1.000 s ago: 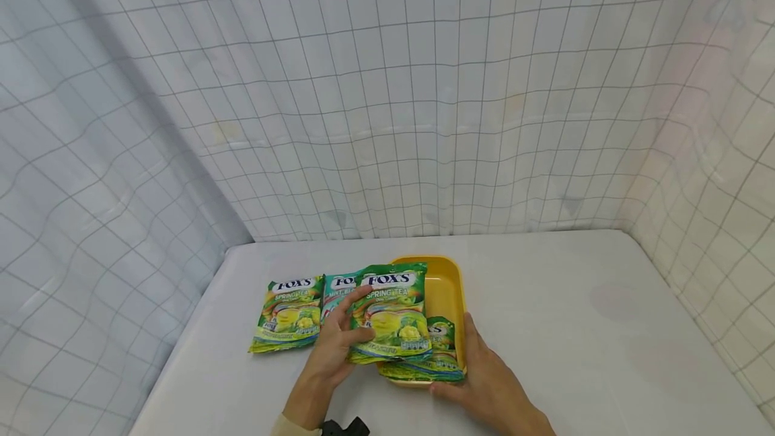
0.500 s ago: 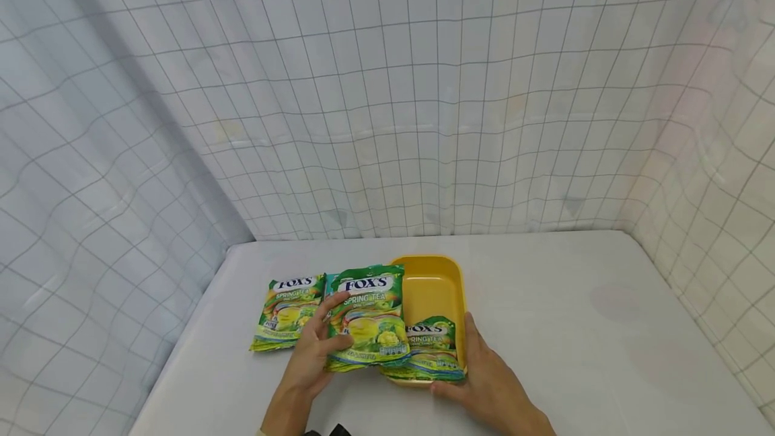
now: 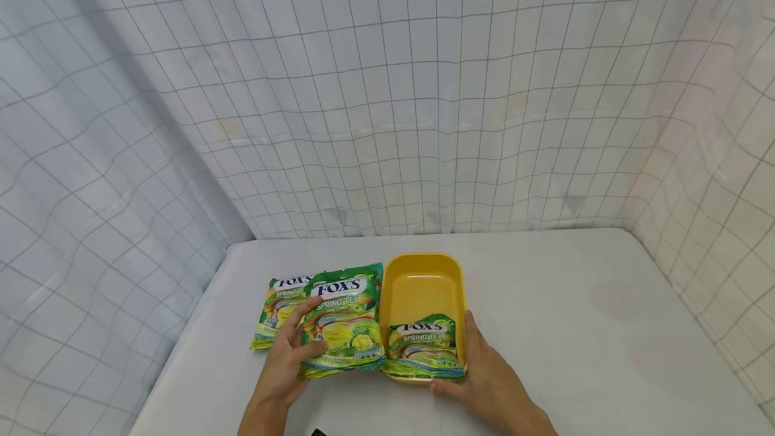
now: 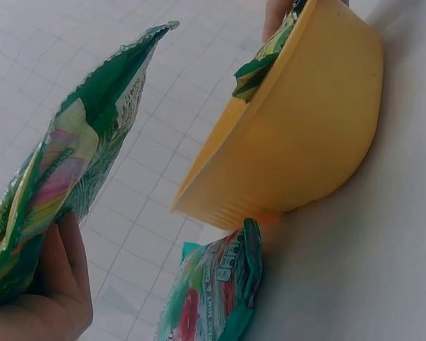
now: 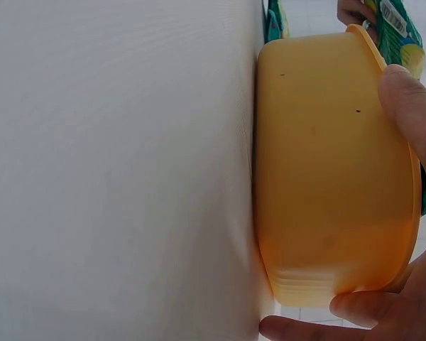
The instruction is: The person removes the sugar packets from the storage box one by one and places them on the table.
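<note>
My left hand (image 3: 283,360) grips a green FOX'S Spring Tea candy bag (image 3: 346,325), thumb on its front, just left of the yellow plastic tub (image 3: 418,291). In the left wrist view this bag is raised over a teal mint candy bag (image 4: 211,291), which lies on the table against the tub and is mostly hidden in the head view. With my right hand (image 3: 493,382) I hold the tub by its near right corner, thumb at the near end and fingers along the right side. Another Spring Tea bag (image 3: 424,348) leans in the tub's near end.
One more Spring Tea bag (image 3: 278,311) lies at the left on the white table (image 3: 575,328), partly covered by the raised bag. White grid-patterned curtains (image 3: 418,120) stand behind and along both sides.
My left hand has carried the Spring Tea bag leftward from over the tub to beside it, uncovering the tub's inside and the bag in it. My right hand has stayed put.
</note>
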`<state>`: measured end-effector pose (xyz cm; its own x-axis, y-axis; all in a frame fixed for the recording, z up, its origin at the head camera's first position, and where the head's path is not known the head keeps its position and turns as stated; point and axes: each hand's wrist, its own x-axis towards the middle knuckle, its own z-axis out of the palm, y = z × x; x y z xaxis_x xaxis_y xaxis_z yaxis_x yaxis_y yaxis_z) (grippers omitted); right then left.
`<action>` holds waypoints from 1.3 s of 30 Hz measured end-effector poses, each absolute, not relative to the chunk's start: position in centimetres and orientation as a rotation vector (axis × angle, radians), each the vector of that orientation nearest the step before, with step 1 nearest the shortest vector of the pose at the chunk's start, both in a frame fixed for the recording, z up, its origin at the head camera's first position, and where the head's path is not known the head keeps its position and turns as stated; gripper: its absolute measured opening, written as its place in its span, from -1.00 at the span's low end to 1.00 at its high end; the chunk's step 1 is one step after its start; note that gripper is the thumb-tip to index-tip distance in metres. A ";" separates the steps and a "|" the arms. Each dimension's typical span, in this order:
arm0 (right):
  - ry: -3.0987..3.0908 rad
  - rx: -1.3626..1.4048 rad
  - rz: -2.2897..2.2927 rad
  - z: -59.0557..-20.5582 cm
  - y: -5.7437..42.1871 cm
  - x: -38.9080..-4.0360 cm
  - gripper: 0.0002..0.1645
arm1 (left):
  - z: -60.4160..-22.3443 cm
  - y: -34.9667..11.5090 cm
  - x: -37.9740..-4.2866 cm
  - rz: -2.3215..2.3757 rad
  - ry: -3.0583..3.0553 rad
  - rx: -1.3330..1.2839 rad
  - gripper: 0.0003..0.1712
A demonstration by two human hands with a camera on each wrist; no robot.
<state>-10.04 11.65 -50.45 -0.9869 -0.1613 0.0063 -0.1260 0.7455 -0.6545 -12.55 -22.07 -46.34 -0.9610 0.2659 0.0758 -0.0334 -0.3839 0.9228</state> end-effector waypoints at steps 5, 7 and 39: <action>2.888 -0.233 -1.080 -50.3 11.6 -10.1 0.69 | -46.4 -22.8 -12.1 2.459 1.663 0.275 -0.10; 2.885 -0.228 -1.079 -50.3 11.5 -10.2 0.69 | -46.5 -23.0 -11.9 2.459 1.670 0.244 -0.11; 2.857 -0.185 -1.066 -50.2 11.3 -9.9 0.72 | -50.6 -23.9 -8.1 2.257 1.712 -0.237 -0.10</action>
<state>-9.85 11.35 -50.15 -0.9890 -0.1430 -0.0388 -0.0826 0.7495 -0.6569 -8.09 -23.92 -50.58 -0.9422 0.1354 -0.3066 -0.3317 -0.2464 0.9106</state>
